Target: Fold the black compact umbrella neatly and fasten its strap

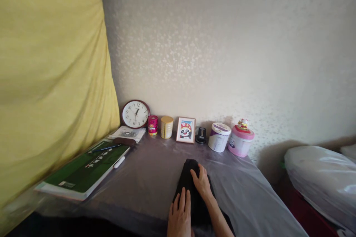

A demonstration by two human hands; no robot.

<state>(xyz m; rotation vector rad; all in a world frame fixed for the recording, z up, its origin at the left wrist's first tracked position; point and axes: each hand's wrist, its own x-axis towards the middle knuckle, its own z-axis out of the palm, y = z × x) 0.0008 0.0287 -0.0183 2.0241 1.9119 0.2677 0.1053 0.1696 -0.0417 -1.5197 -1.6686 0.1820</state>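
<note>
A folded piece of black cloth (196,207) lies on the table in front of me, narrower at its far end; its exact kind I cannot make out. My left hand (180,213) rests flat on its near left edge with the fingers stretched forward. Farther up, my right hand (201,183) lies on the cloth's right side, thumb and fingers apart. Neither hand grips anything. The cloth's near end runs out of the bottom of the view.
Along the wall stand a round clock (135,114), a pink can (152,125), a yellow-lidded can (167,127), a panda picture frame (185,130), a black stand (200,135), and white (219,139) and pink tubs (240,142). A green book (89,166) lies left, beside a yellow curtain (55,74).
</note>
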